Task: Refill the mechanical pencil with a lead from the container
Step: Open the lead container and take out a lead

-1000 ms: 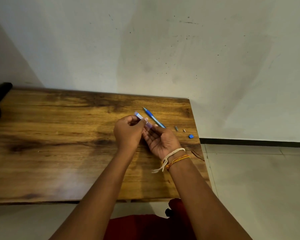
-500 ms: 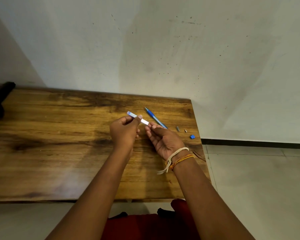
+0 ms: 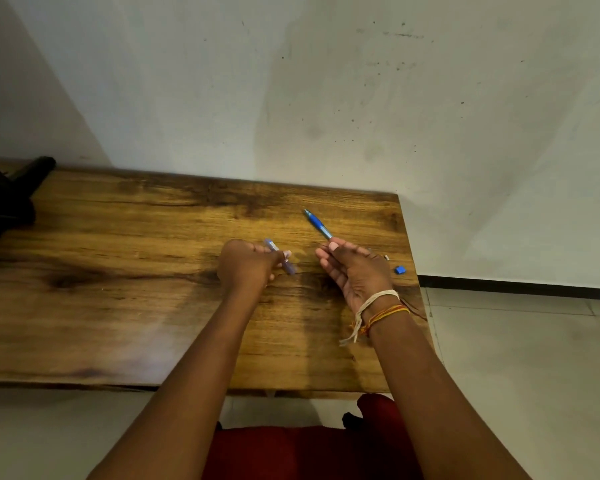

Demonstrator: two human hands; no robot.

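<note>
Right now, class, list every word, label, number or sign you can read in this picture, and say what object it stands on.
No text can be read.
Lead container in the left hand: a pale label patch shows, but motion blur makes it unreadable.
Blue mechanical pencil on the wooden table: no print can be made out.
Small blue piece near the table's right edge: too small to tell.
Wall: only specks and stains.

A blue mechanical pencil (image 3: 317,225), a small blue cap (image 3: 400,270) and dark-streaked brown wooden table (image 3: 118,271) are seen.
</note>
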